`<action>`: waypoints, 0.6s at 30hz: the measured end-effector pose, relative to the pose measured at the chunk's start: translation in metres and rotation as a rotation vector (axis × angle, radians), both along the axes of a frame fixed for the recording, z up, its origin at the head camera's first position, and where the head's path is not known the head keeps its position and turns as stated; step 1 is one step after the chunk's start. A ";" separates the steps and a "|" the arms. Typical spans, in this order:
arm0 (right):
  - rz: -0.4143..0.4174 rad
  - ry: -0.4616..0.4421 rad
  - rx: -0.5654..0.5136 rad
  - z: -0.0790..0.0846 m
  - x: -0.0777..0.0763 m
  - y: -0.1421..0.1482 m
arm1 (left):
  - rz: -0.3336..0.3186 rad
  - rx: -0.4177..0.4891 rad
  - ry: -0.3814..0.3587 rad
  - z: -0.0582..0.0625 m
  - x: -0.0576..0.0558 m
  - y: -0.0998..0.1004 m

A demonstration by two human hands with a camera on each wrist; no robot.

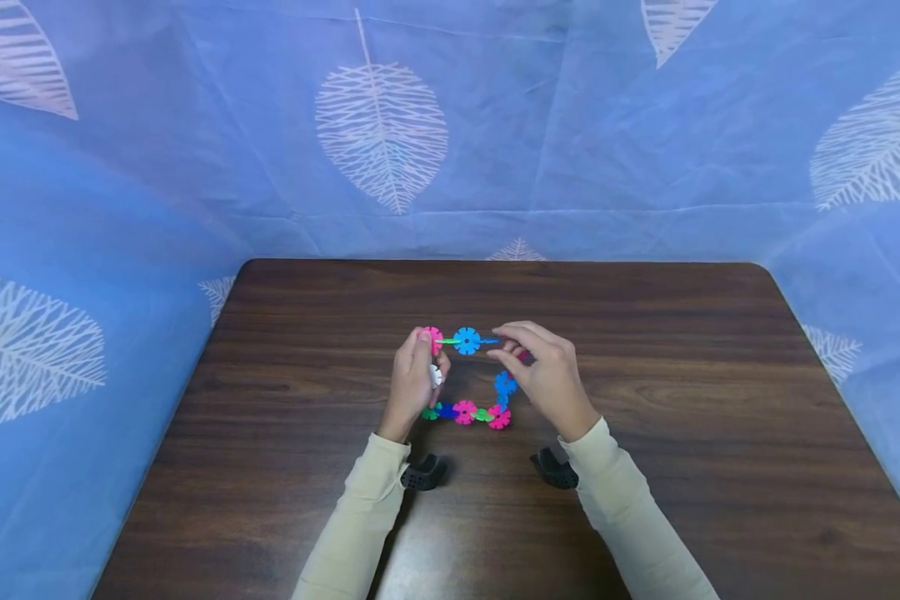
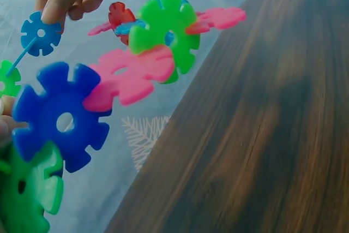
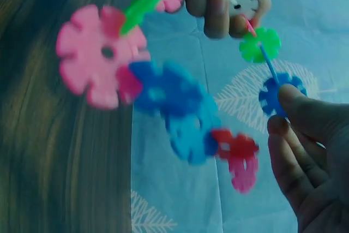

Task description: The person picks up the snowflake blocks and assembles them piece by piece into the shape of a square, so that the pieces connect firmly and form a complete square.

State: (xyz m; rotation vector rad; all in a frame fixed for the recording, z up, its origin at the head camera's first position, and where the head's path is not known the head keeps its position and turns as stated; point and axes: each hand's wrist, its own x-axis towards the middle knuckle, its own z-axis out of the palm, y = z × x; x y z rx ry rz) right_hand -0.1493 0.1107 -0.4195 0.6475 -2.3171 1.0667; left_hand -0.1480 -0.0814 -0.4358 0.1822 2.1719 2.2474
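A chain of flower-shaped plastic discs with notched edges runs between the two hands. My left hand (image 1: pixel 414 375) holds it near a pink disc (image 1: pixel 432 339) and a white disc (image 1: pixel 437 376). Thumb and finger of my right hand (image 1: pixel 543 371) pinch a blue disc (image 3: pixel 268 97) at one end of the chain. Between the hands is a lighter blue disc (image 1: pixel 467 341). The rest of the chain hangs in a loop nearer the body, with a dark blue disc (image 2: pixel 62 118), a green disc (image 2: pixel 169 28) and a red disc (image 3: pixel 237 144) among several others.
The dark wooden table (image 1: pixel 307 350) lies beneath the hands. A blue cloth (image 1: pixel 525 125) with white leaf prints hangs behind and at both sides of it. Black wrist devices, one on the left (image 1: pixel 424 473) and one on the right (image 1: pixel 554 469), sit by the sleeves.
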 end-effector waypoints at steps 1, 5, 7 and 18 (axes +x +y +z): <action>-0.012 -0.009 -0.008 -0.001 0.000 0.002 | 0.002 0.004 0.015 -0.004 -0.001 -0.002; -0.072 -0.088 -0.121 -0.002 0.004 0.012 | 0.014 0.015 0.043 -0.010 -0.004 -0.008; -0.094 -0.172 -0.220 -0.006 0.005 0.014 | 0.012 0.020 0.056 -0.007 -0.003 -0.010; -0.077 -0.700 -0.538 -0.019 0.008 0.009 | -0.011 0.046 0.055 0.010 0.005 -0.009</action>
